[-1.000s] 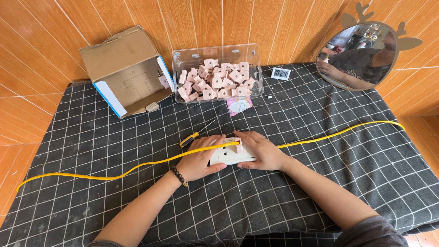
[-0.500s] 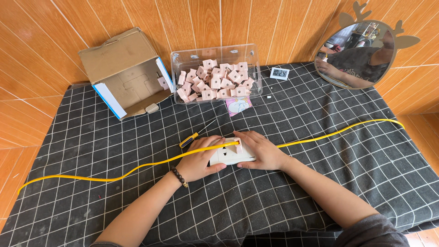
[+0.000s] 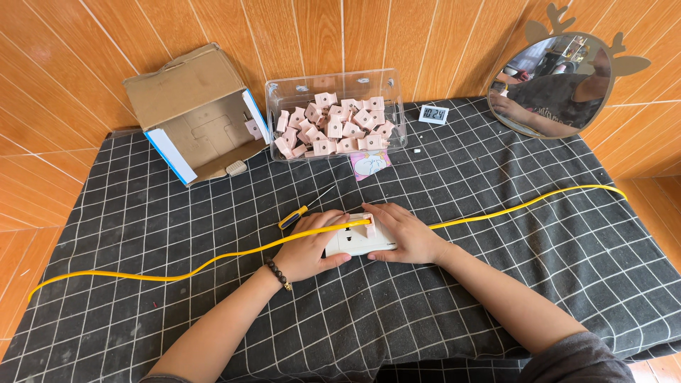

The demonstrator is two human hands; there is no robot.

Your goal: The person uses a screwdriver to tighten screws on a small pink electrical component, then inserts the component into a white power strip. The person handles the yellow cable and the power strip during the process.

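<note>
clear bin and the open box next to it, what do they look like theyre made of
The clear bin looks like hard, glossy plastic: see-through walls, shiny rim, pink pieces visible inside. The open box looks like matte brown cardboard: dull fibrous flaps with bent, creased edges, and a white and blue outer face that is probably printed paper.

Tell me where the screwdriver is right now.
In the head view, the screwdriver lies on the checked cloth just beyond the left hand, its yellow handle by the yellow cable and its shaft pointing toward the clear bin.
</note>
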